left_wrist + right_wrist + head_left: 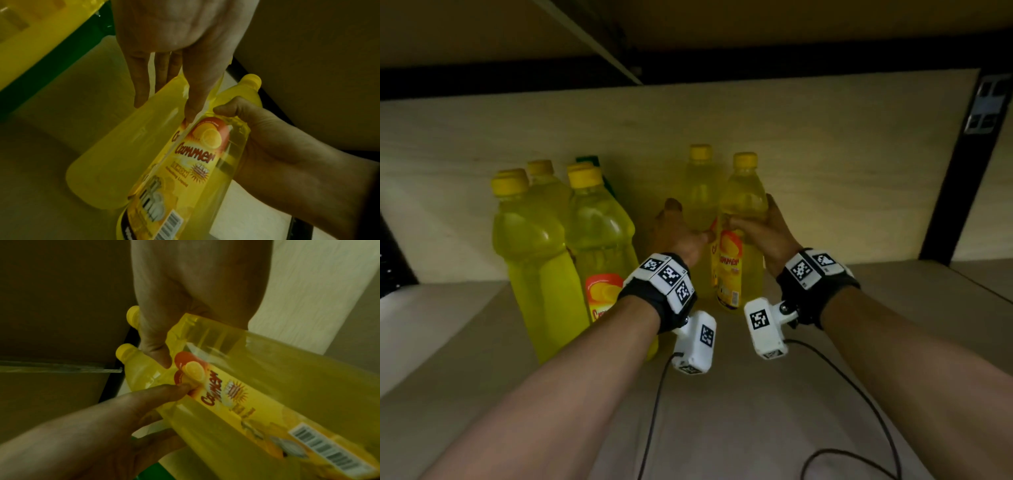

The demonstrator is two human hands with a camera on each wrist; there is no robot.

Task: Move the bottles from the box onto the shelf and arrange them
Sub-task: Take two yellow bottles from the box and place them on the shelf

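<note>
Bottle [742, 226] stood upright on the shelf [825, 359], held in the right hand's [767, 233] grip; left hand [674, 233], fingers loose, touched it from the left.

- Both forearms bare, stretched forward side by side, black wrist straps with white marker blocks.
- right hand [763, 229] wrapped round the front bottle [741, 236], thumb across the label, fingers round its right side.
- left hand [678, 233] fingers straight, thumb tip touching the rear bottle [700, 195].
</note>
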